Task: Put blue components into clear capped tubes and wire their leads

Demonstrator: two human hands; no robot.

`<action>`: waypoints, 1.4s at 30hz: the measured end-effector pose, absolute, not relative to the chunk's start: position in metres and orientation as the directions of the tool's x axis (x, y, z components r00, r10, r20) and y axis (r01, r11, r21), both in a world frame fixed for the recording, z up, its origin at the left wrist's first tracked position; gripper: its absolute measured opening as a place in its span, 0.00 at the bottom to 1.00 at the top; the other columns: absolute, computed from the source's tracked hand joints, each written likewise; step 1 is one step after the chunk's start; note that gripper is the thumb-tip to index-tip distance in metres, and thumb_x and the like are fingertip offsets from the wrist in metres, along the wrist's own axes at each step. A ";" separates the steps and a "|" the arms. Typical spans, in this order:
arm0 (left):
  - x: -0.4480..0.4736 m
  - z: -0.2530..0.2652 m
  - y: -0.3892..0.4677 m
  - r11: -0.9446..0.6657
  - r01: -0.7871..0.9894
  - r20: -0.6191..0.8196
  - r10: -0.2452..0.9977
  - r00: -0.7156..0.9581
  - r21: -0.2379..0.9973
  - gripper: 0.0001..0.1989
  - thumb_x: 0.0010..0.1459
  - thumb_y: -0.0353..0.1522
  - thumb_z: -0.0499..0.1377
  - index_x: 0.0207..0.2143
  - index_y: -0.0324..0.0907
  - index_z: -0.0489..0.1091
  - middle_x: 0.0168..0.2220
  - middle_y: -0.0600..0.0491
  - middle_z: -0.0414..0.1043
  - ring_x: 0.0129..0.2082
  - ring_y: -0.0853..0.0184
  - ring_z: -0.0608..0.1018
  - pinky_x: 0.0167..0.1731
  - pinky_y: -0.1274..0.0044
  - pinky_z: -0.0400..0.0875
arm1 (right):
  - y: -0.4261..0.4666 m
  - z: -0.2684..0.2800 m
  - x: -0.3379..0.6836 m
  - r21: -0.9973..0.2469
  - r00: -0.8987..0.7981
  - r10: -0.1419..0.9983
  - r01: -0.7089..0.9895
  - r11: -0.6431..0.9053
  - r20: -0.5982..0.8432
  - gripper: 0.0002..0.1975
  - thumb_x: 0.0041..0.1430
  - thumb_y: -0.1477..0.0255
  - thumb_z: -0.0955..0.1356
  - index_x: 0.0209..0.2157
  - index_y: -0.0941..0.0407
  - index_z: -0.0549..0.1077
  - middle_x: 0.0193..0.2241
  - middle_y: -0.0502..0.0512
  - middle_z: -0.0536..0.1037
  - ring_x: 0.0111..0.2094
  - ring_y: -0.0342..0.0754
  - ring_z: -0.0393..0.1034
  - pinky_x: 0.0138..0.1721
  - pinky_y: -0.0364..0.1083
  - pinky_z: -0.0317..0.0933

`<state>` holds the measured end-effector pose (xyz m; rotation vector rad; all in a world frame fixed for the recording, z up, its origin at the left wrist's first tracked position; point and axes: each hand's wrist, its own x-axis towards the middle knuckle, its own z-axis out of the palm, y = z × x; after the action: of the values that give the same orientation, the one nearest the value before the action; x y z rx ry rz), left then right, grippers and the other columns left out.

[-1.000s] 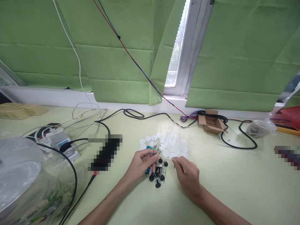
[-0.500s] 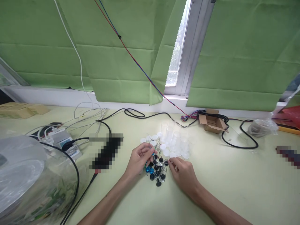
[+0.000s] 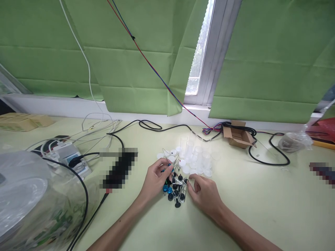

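Note:
My left hand (image 3: 156,176) is closed in a pinch on a small blue part (image 3: 170,165), partly hidden by the fingers. Thin bent wire (image 3: 165,152) rises above those fingertips. Under and beside that hand lie several blue knob-like pieces (image 3: 167,189). A pile of black round-headed parts (image 3: 177,203) and bent metal rods (image 3: 184,190) fills the space between both hands. My right hand (image 3: 205,193) rests on the table at the pile's right side, thumb and index finger apart, close to a black part (image 3: 186,181). Whether they touch it I cannot tell.
Clear plastic tubes (image 3: 193,158) and white round caps (image 3: 182,162) stand behind the pile. An opened cardboard box (image 3: 238,137) sits at the back right, near black cable (image 3: 264,163). A power strip (image 3: 72,158) and a large plastic-wrapped roll (image 3: 31,202) occupy the left.
My right thumb and index finger have spread apart beside the black part. My left fingers have shifted slightly, and the blue part shows higher between them.

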<state>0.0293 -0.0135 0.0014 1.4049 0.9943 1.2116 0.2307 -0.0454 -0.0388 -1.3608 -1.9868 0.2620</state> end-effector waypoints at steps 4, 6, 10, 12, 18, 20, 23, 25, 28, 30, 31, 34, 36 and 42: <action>0.029 0.001 -0.014 -0.159 -0.034 0.162 0.972 0.168 0.987 0.09 0.61 0.37 0.61 0.37 0.42 0.68 0.30 0.56 0.70 0.23 0.71 0.74 0.31 0.76 0.67 | -0.045 -0.042 0.231 -0.543 -0.229 0.882 0.715 0.439 0.412 0.11 0.61 0.71 0.65 0.41 0.58 0.77 0.18 0.48 0.70 0.20 0.44 0.65 0.26 0.43 0.54; 0.029 0.001 -0.015 -0.146 -0.025 0.148 0.976 0.160 0.989 0.09 0.60 0.38 0.62 0.37 0.41 0.69 0.29 0.56 0.71 0.22 0.71 0.74 0.30 0.76 0.68 | -0.043 -0.045 0.231 -0.557 -0.234 0.883 0.702 0.444 0.408 0.10 0.62 0.72 0.65 0.41 0.58 0.77 0.19 0.48 0.71 0.20 0.44 0.65 0.26 0.43 0.54; 0.030 0.003 -0.015 -0.091 -0.003 0.090 0.987 0.133 0.996 0.12 0.58 0.40 0.63 0.39 0.41 0.70 0.29 0.54 0.72 0.22 0.71 0.73 0.25 0.77 0.68 | -0.039 -0.048 0.231 -0.583 -0.243 0.888 0.681 0.443 0.391 0.08 0.62 0.73 0.65 0.37 0.57 0.77 0.21 0.49 0.73 0.22 0.45 0.65 0.27 0.43 0.56; 0.031 0.003 -0.015 -0.072 -0.024 0.075 0.991 0.110 0.997 0.15 0.57 0.40 0.64 0.41 0.40 0.70 0.32 0.52 0.73 0.23 0.70 0.74 0.22 0.78 0.67 | -0.038 -0.049 0.231 -0.590 -0.236 0.888 0.676 0.442 0.395 0.07 0.62 0.74 0.65 0.35 0.56 0.76 0.21 0.50 0.73 0.22 0.45 0.65 0.27 0.43 0.56; 0.032 0.003 -0.015 -0.065 -0.147 0.074 0.996 0.056 0.987 0.18 0.56 0.38 0.66 0.43 0.46 0.60 0.29 0.58 0.72 0.21 0.72 0.73 0.21 0.80 0.67 | -0.039 -0.047 0.231 -0.594 -0.195 0.879 0.672 0.443 0.435 0.07 0.62 0.75 0.65 0.31 0.56 0.73 0.23 0.50 0.71 0.23 0.44 0.64 0.27 0.43 0.57; 0.031 0.004 -0.016 -0.063 -0.165 0.071 0.997 0.043 0.984 0.19 0.57 0.38 0.65 0.43 0.47 0.57 0.28 0.59 0.73 0.19 0.73 0.72 0.21 0.80 0.66 | -0.041 -0.045 0.230 -0.608 -0.166 0.872 0.657 0.446 0.460 0.07 0.63 0.75 0.65 0.31 0.56 0.72 0.25 0.50 0.69 0.23 0.43 0.63 0.26 0.43 0.58; 0.031 0.006 -0.017 -0.056 -0.180 0.066 0.996 0.052 0.982 0.19 0.58 0.39 0.64 0.45 0.48 0.58 0.27 0.61 0.72 0.17 0.73 0.71 0.22 0.80 0.65 | -0.044 -0.041 0.227 -0.664 -0.113 0.861 0.590 0.460 0.496 0.07 0.66 0.74 0.63 0.35 0.56 0.72 0.30 0.53 0.69 0.24 0.43 0.64 0.24 0.42 0.60; 0.030 0.007 -0.017 -0.038 -0.175 0.052 0.996 0.076 0.984 0.17 0.58 0.39 0.64 0.46 0.47 0.63 0.26 0.60 0.72 0.18 0.73 0.71 0.22 0.79 0.64 | -0.048 -0.038 0.225 -0.706 -0.068 0.860 0.540 0.458 0.505 0.07 0.67 0.73 0.63 0.38 0.56 0.73 0.36 0.57 0.69 0.30 0.45 0.68 0.23 0.41 0.62; 0.030 0.007 -0.018 0.003 -0.153 0.014 0.994 0.109 0.988 0.14 0.59 0.41 0.62 0.43 0.43 0.70 0.23 0.58 0.70 0.19 0.72 0.70 0.24 0.78 0.64 | -0.052 -0.037 0.221 -0.766 -0.032 0.869 0.458 0.451 0.493 0.07 0.68 0.72 0.62 0.41 0.54 0.72 0.46 0.62 0.69 0.41 0.51 0.72 0.26 0.42 0.68; 0.030 0.007 -0.018 0.031 -0.149 -0.014 0.994 0.112 0.988 0.13 0.59 0.41 0.62 0.40 0.41 0.73 0.21 0.57 0.70 0.20 0.71 0.69 0.26 0.78 0.63 | -0.054 -0.037 0.219 -0.815 -0.028 0.878 0.360 0.454 0.477 0.07 0.68 0.71 0.62 0.41 0.54 0.71 0.47 0.63 0.71 0.44 0.52 0.74 0.32 0.45 0.72; 0.030 0.007 -0.018 0.043 -0.155 -0.025 0.993 0.111 0.987 0.13 0.59 0.41 0.62 0.39 0.41 0.74 0.21 0.57 0.69 0.20 0.71 0.69 0.26 0.78 0.63 | -0.054 -0.037 0.218 -0.845 -0.023 0.888 0.298 0.445 0.459 0.07 0.68 0.71 0.62 0.42 0.55 0.71 0.46 0.62 0.73 0.42 0.52 0.75 0.34 0.46 0.73; 0.031 0.008 -0.019 0.063 -0.193 -0.041 0.993 0.113 0.979 0.12 0.57 0.41 0.64 0.37 0.41 0.74 0.23 0.56 0.71 0.20 0.72 0.69 0.27 0.78 0.63 | -0.053 -0.034 0.216 -0.931 -0.010 0.936 0.102 0.350 0.351 0.07 0.67 0.67 0.65 0.41 0.56 0.72 0.38 0.59 0.78 0.35 0.50 0.77 0.36 0.48 0.74; 0.031 0.009 -0.020 0.072 -0.221 -0.047 0.992 0.115 0.973 0.12 0.57 0.40 0.65 0.36 0.41 0.74 0.25 0.56 0.72 0.21 0.73 0.69 0.27 0.79 0.64 | -0.052 -0.030 0.213 -0.967 -0.018 0.967 -0.007 0.254 0.254 0.09 0.65 0.65 0.68 0.39 0.57 0.73 0.34 0.58 0.79 0.32 0.50 0.78 0.36 0.48 0.74; 0.031 0.011 -0.019 0.101 -0.300 -0.067 0.990 0.121 0.948 0.12 0.56 0.40 0.65 0.37 0.41 0.75 0.27 0.56 0.72 0.23 0.73 0.72 0.31 0.78 0.69 | -0.044 -0.014 0.205 -0.976 -0.100 0.991 -0.209 0.066 0.088 0.13 0.55 0.63 0.74 0.37 0.57 0.76 0.38 0.60 0.82 0.33 0.52 0.79 0.41 0.51 0.75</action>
<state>0.0313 -0.0192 0.0106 0.9695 0.9419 1.1998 0.2045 -0.0445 -0.0143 -0.9462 -1.1676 1.3202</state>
